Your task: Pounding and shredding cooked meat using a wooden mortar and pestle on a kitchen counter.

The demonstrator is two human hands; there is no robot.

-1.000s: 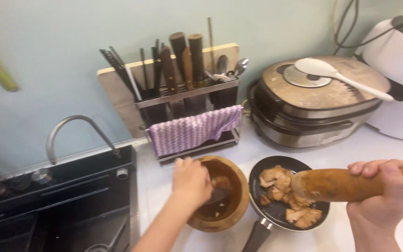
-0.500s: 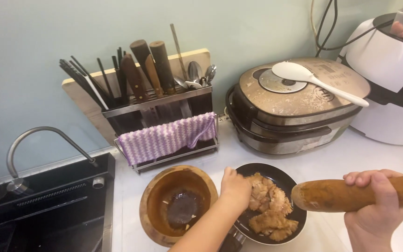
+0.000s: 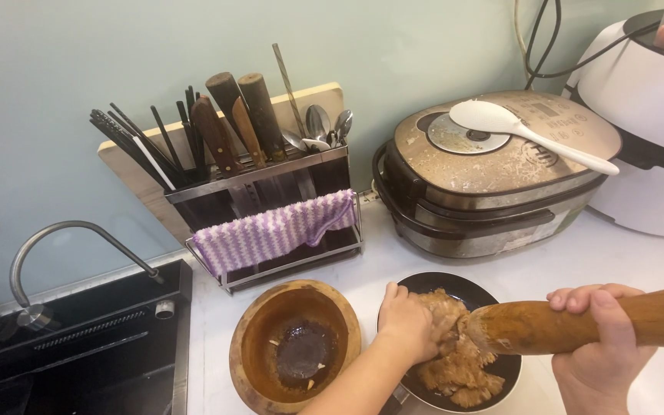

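Observation:
My left hand (image 3: 407, 327) rests in a small black pan (image 3: 493, 367) of brown meat pieces (image 3: 455, 369), its fingers pressed into the meat. My right hand (image 3: 601, 338) grips a thick wooden pestle (image 3: 570, 327) held level, its wet blunt end over the pan and close to my left fingers. A wooden mortar bowl (image 3: 295, 347) stands just left of the pan, with dark residue at its bottom.
A metal rack (image 3: 270, 200) with knives, chopsticks, spoons and a purple-white cloth stands behind the mortar. A rice cooker (image 3: 493, 177) with a white paddle on its lid sits at the right, a white appliance (image 3: 647, 115) beyond it. A black sink (image 3: 78, 346) with a curved tap lies left.
My left hand went from the mortar to the pan and now presses the meat. The pestle's end came in over the pan. The view shifted left.

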